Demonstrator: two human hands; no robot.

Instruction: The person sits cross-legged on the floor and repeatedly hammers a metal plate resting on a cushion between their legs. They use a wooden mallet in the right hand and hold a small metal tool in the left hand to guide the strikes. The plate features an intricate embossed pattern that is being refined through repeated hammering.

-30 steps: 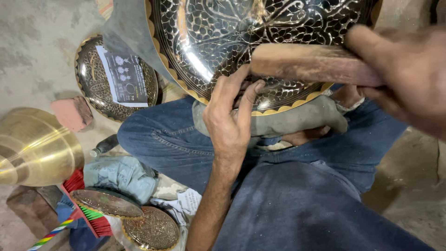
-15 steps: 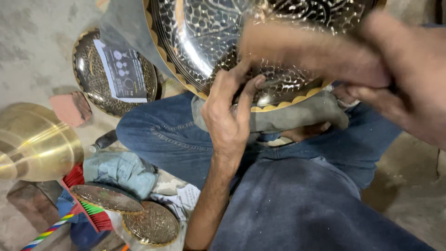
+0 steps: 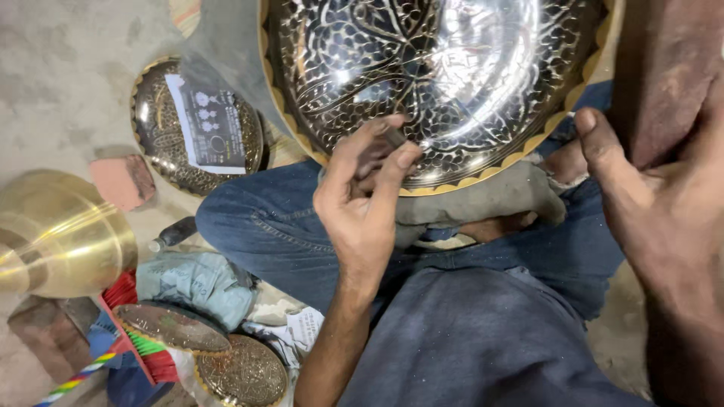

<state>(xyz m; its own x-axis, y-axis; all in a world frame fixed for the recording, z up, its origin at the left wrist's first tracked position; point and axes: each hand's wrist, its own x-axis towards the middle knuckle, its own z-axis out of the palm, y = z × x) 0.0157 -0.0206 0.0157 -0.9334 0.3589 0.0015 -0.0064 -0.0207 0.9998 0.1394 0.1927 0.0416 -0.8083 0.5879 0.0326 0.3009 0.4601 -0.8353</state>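
Observation:
A large engraved metal plate [image 3: 452,68] with a gold scalloped rim leans on a grey cloth [image 3: 483,200] over my lap. My left hand [image 3: 362,203] pinches a small dark metal punch [image 3: 394,138] and holds its tip against the plate's lower rim area. My right hand [image 3: 664,218] is close to the camera at the right, closed around a thick brown wooden block [image 3: 667,75] that stands beside the plate's right edge. My blue-trousered legs [image 3: 271,226] lie under the plate.
On the concrete floor at left lie a smaller engraved plate [image 3: 154,124] wrapped in plastic with a paper sheet, a reddish brick [image 3: 121,181] and a brass bowl [image 3: 53,234]. Lower left hold a bluish cloth [image 3: 196,283], two small engraved plates [image 3: 170,328] and a red broom [image 3: 124,301].
My right hand with the wooden block swung from across the plate's lower part out to the right, nearer the camera. My left hand stayed at the plate with the punch.

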